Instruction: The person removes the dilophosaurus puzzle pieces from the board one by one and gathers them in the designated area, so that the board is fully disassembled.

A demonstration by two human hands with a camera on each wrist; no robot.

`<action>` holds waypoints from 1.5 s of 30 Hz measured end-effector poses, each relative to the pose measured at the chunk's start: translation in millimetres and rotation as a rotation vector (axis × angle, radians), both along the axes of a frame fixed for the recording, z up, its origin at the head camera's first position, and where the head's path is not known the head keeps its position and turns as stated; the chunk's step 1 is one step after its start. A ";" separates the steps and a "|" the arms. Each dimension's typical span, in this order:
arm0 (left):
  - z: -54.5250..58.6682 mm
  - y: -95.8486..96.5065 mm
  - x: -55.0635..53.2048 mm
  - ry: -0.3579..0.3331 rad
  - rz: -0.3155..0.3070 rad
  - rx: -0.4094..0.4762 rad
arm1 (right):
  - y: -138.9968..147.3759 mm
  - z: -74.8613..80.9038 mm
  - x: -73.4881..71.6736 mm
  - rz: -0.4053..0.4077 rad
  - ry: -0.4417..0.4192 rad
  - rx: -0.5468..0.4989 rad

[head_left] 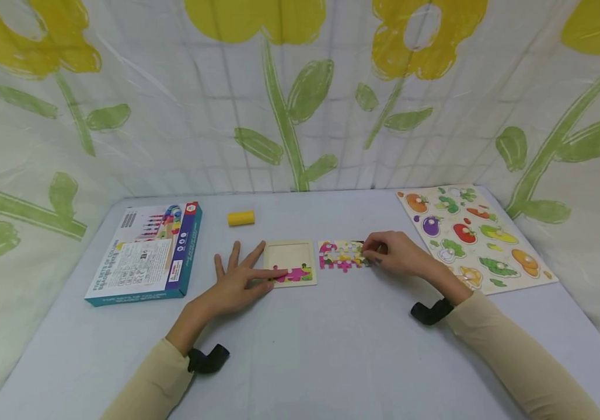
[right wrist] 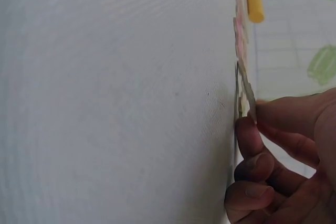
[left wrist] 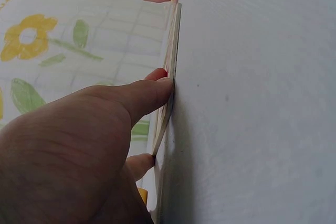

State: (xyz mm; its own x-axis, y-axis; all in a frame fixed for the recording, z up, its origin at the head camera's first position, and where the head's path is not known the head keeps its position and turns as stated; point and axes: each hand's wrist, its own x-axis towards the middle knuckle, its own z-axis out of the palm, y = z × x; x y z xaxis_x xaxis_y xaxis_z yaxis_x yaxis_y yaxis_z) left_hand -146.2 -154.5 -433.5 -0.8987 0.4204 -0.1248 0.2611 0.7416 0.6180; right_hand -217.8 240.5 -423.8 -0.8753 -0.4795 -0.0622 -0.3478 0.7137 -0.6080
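A small wooden puzzle tray point(head_left: 289, 242) lies flat in the middle of the table, with a few pink and green jigsaw pieces point(head_left: 299, 273) along its near side. My left hand point(head_left: 233, 290) is spread at the tray's left; its index finger reaches over the rim onto the pieces, while the thumb touches the tray's near left edge. Just right of the tray lies a group of colourful jigsaw pieces point(head_left: 341, 255). At that group's right end, my right hand point(head_left: 396, 254) pinches a thin puzzle piece point(right wrist: 248, 87) between thumb and index finger. The held piece's picture is hidden.
A boxed toy point(head_left: 142, 251) lies at the left. A yellow cylinder point(head_left: 240, 218) rests behind the tray. At the right is a vegetable peg board point(head_left: 475, 233), partly under the right forearm. A flowered curtain point(head_left: 174, 116) hangs along the table's back edge.
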 end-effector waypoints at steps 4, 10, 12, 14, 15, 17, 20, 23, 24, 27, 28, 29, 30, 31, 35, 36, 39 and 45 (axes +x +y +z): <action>-2.0 0.3 0.3 0.005 -0.004 0.022 | -0.5 -1.4 0.0 -0.006 -0.001 0.006; -2.6 0.3 0.5 0.001 0.002 0.033 | -2.0 -2.6 0.4 0.013 0.010 -0.001; -1.4 0.1 0.6 0.006 -0.004 0.034 | -2.4 -2.9 0.5 0.018 0.016 -0.004; -1.5 -0.3 0.7 0.011 -0.008 0.047 | -2.2 -2.8 0.8 0.020 0.017 -0.007; -2.6 -0.7 0.4 0.018 -0.010 0.056 | -2.1 -2.4 0.9 0.018 0.017 -0.005; -3.9 -1.9 0.0 0.024 -0.016 0.072 | -1.7 -1.4 1.4 0.021 0.018 -0.004; -7.3 -3.7 -1.2 0.034 -0.021 0.088 | -1.2 1.0 2.6 0.025 0.015 -0.003; -7.4 -3.6 -1.6 0.027 -0.018 0.079 | 0.3 3.2 4.1 0.027 0.004 -0.001; -7.5 -3.4 -1.8 0.026 -0.015 0.073 | 1.0 3.7 4.7 0.026 -0.001 0.000; -5.2 -1.8 -1.8 0.006 -0.007 0.039 | 3.3 4.9 6.1 0.033 -0.006 0.005; -4.4 -1.2 -1.6 0.003 -0.004 0.028 | 4.1 5.2 6.6 0.037 -0.006 0.004; -3.7 -0.6 -1.4 0.000 0.001 0.014 | 5.0 5.2 6.7 0.040 -0.005 0.004; -2.8 -0.3 -1.6 -0.004 0.000 0.006 | 5.6 5.2 6.7 0.042 -0.004 0.004; -2.1 0.0 -1.3 -0.006 0.002 -0.003 | 6.1 5.0 7.0 0.046 -0.003 0.004; -0.7 0.1 -1.0 -0.008 0.010 -0.018 | 6.8 4.1 7.2 0.052 -0.005 0.003; -0.9 -0.3 -1.0 -0.007 0.009 -0.016 | 6.7 3.6 7.0 0.053 -0.005 0.003; -0.8 -0.4 -0.7 -0.007 0.008 -0.009 | 6.4 3.4 7.0 0.055 0.000 0.001; -2.1 -0.3 -1.1 0.000 0.004 -0.007 | 6.0 1.7 7.3 0.059 0.008 -0.017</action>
